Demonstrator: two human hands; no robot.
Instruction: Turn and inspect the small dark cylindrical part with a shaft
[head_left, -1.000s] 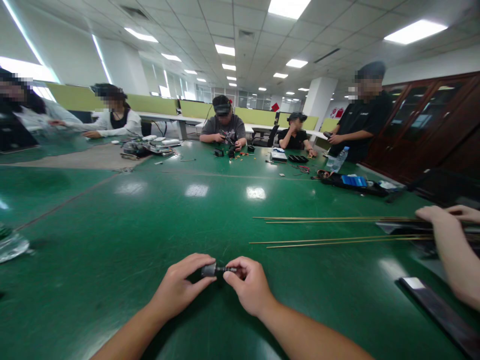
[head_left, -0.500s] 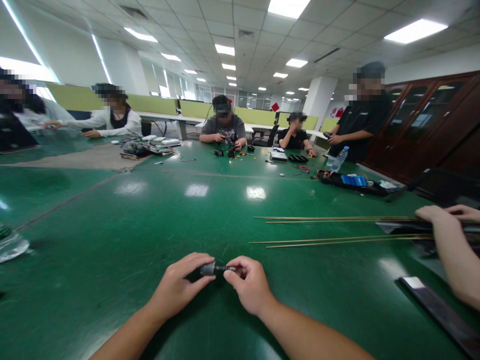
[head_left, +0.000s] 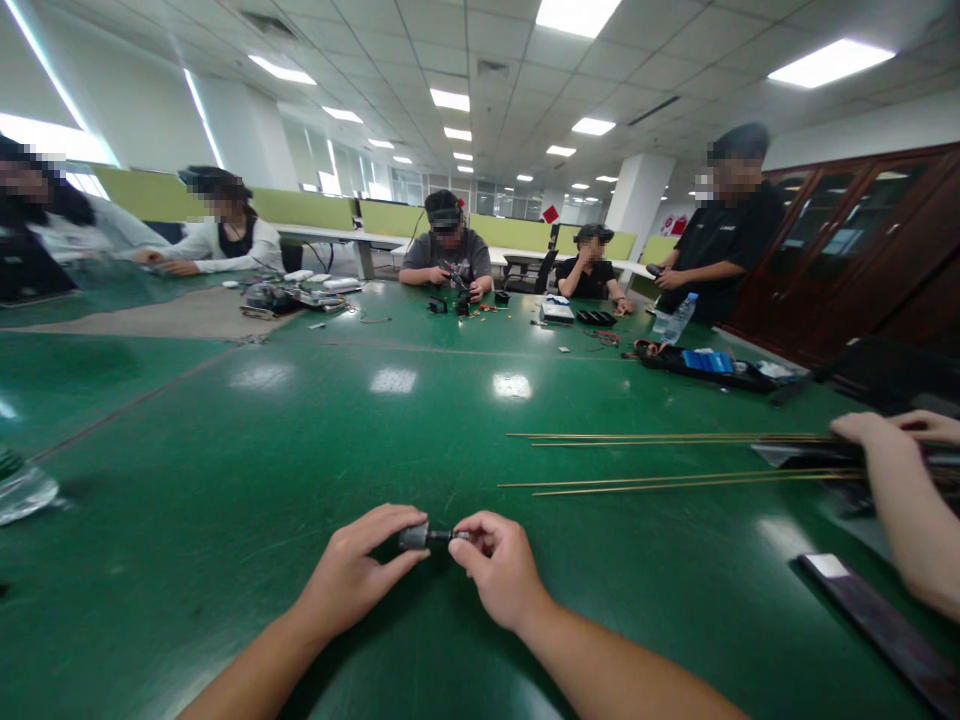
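Close in front of me, just over the green table, both hands are on one small dark cylindrical piece (head_left: 414, 537). It has a thick grey body on the left and a thin black shaft towards the right; its exact kind does not show. My left hand (head_left: 367, 555) holds the thick body between thumb and fingers. The thin end is pinched by the thumb and curled fingers of my right hand (head_left: 499, 565), which hide its tip. The piece lies roughly level.
Long thin brass-coloured rods (head_left: 637, 437) stretch across the right, near a co-worker's arm (head_left: 900, 500). A dark flat bar (head_left: 877, 620) lies at lower right. Clear plastic (head_left: 26, 495) rests at left. Further back are a tool case (head_left: 705, 365), bottles (head_left: 681, 318) and several people.
My hands and the cylindrical piece stay almost in place. At the far left, a co-worker in white sleeves has drawn a stretched-out arm back in.
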